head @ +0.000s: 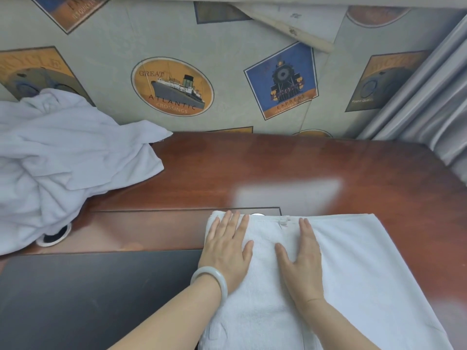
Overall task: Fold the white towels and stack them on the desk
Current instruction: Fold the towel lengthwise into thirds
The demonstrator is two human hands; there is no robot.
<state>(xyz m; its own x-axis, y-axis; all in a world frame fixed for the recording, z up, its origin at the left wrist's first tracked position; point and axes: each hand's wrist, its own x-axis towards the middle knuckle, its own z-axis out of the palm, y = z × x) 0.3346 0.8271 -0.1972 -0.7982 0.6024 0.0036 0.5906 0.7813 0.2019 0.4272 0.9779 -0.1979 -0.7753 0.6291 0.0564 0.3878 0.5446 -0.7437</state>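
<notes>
Both our palms lie flat, fingers straight, pressing the folded white towel [341, 269] at the lower centre of the frame on the wooden desk [303, 162]: left hand [226, 251] on its left edge, right hand [302, 258] beside it. A heap of unfolded towels [58, 157] fills the left side.

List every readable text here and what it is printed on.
"GREAT ATLANTIC CROSSINGS": oval ship label on the wall.
"EXPRESS": blue locomotive label; smaller line beneath too blurred.
"...YCLE", partly hidden: orange label at left.
Too blurred to read: orange label at right.
</notes>
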